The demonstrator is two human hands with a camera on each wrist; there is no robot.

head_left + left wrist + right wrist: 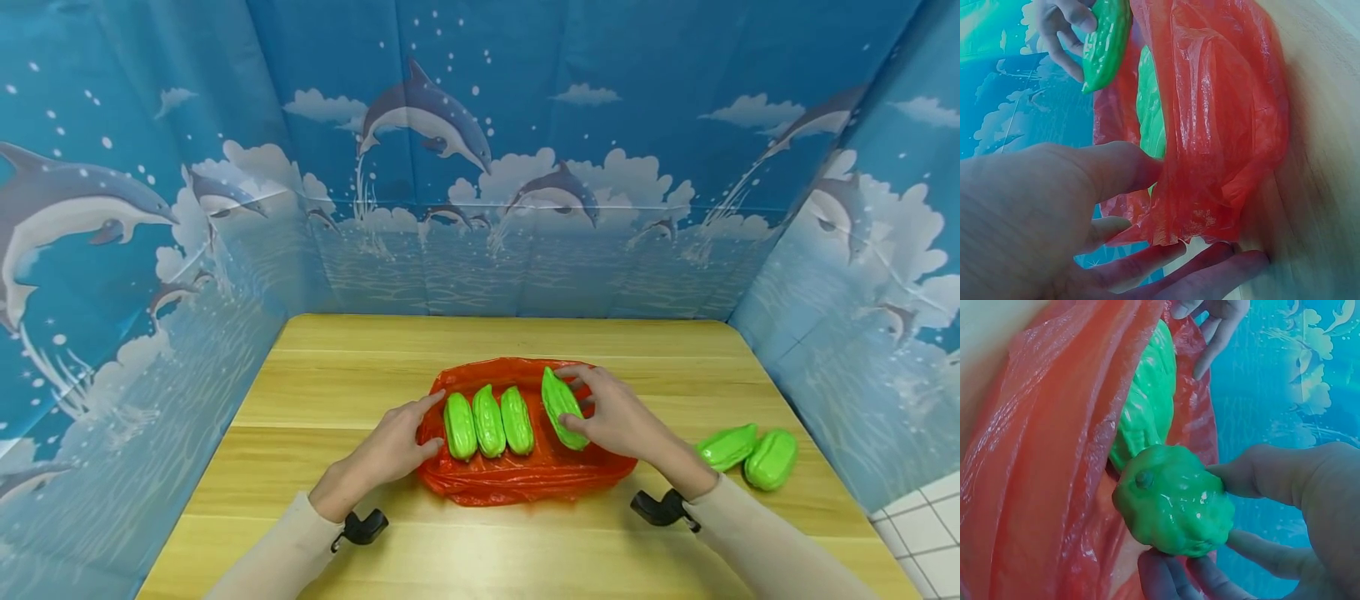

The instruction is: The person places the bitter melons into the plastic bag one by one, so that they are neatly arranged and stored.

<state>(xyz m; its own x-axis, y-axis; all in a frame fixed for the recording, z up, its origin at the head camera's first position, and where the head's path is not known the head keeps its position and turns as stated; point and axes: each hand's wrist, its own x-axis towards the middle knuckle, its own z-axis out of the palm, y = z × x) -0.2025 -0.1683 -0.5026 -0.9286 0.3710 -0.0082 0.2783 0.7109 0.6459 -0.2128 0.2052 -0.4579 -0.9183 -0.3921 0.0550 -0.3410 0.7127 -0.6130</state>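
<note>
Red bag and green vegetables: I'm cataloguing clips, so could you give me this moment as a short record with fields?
Container: red bag, open at the top, on the wooden table
In the bag: three green vegetables side by side, towards its left end
Right hand: holds a fourth vegetable, tilted, over the bag's right part
Left hand: fingers spread at the bag's left end
Outside the bag: two more vegetables on the table, to the right
Background: dolphin-print sheet
</note>
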